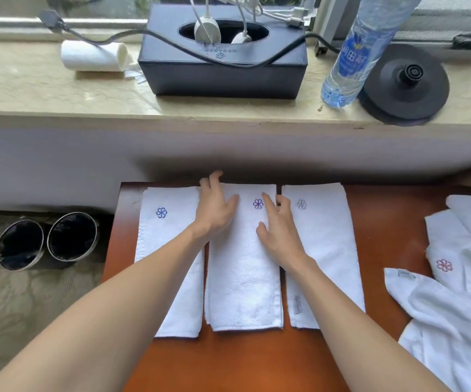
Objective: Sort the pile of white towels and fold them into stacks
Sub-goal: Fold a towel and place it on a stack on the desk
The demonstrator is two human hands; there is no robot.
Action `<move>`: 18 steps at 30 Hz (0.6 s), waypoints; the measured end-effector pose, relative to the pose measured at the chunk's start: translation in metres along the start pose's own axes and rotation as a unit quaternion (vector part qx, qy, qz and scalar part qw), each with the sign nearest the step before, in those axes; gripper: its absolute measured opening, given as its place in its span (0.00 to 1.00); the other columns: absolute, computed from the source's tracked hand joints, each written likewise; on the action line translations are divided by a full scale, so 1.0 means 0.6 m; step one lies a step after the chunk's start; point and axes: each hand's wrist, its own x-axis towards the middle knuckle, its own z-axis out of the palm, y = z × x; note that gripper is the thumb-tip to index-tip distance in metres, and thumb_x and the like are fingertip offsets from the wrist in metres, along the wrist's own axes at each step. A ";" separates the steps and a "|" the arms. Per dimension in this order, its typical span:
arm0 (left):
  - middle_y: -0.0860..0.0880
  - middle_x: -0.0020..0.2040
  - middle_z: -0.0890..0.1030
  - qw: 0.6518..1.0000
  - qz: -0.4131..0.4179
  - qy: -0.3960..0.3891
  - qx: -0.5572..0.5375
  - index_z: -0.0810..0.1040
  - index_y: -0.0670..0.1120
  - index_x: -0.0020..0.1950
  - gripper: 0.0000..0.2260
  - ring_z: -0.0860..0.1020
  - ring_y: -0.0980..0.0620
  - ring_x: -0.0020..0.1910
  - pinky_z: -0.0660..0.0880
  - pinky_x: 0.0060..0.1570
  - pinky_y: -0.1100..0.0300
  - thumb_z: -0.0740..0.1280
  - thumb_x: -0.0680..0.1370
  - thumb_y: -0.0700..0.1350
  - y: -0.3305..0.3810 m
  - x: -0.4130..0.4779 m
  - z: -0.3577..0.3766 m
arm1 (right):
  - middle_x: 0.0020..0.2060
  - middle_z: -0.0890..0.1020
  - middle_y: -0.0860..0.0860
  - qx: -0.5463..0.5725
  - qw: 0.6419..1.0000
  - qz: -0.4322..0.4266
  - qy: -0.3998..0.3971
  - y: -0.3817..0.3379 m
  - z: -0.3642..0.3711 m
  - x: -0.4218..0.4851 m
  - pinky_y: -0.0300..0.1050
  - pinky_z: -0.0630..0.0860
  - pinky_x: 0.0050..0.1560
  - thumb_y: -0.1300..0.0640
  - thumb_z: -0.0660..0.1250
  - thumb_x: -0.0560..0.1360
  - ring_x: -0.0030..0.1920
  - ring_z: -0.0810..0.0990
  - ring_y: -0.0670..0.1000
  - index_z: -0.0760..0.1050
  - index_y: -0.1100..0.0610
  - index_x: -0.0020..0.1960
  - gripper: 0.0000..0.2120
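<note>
Finding: three folded towels lie side by side on the wooden table (228, 360), narrow gaps between them. The middle towel (242, 284) is under both my hands. My left hand (214, 210) lies flat on its far left corner, fingers extended past the far edge. My right hand (278, 230) rests flat on its right side, fingers spread, beside the purple flower emblem. Neither hand grips anything.

Handling, in my judgement: the cloth is soft terry, light, limp and not slippery. It will sag and unfold if lifted by one corner. Best hold is at the folded edges or two corners at once, with palms used to smooth and square it.

The left towel (166, 250) and right towel (327, 250) sit just beside the middle one, so any sideways shove risks disturbing them. The unsorted pile (454, 301) lies at the table's right end, apart from the folded row.

Surroundings: on the sill beyond stand a dark tissue box (223, 72) holding cables, a water bottle (353, 58), a kettle base (406, 86) and a rolled towel (93, 56). Two bins (44, 241) stand on the floor to the left. None of it obstructs the table.
</note>
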 end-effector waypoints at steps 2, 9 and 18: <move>0.42 0.76 0.57 0.998 0.020 0.007 -0.054 0.56 0.45 0.80 0.32 0.56 0.42 0.79 0.58 0.77 0.50 0.68 0.80 0.44 -0.006 -0.039 0.010 | 0.78 0.54 0.53 0.028 1.000 -0.002 0.007 0.000 0.013 -0.021 0.46 0.69 0.69 0.62 0.63 0.81 0.75 0.63 0.56 0.60 0.53 0.81 0.30; 0.55 0.68 0.57 0.995 0.064 0.002 -0.074 0.59 0.53 0.75 0.28 0.64 0.53 0.68 0.65 0.71 0.54 0.65 0.78 0.42 -0.046 -0.210 0.038 | 0.78 0.53 0.51 0.036 0.999 0.033 -0.024 0.034 0.059 -0.179 0.50 0.70 0.71 0.59 0.65 0.80 0.76 0.61 0.54 0.64 0.52 0.78 0.28; 0.41 0.80 0.51 0.989 0.039 -0.135 0.037 0.60 0.41 0.78 0.29 0.51 0.42 0.81 0.54 0.79 0.48 0.63 0.78 0.35 -0.066 -0.287 0.026 | 0.80 0.51 0.55 -0.042 0.996 0.039 -0.072 0.041 0.060 -0.265 0.48 0.61 0.77 0.64 0.62 0.82 0.76 0.59 0.55 0.60 0.54 0.82 0.29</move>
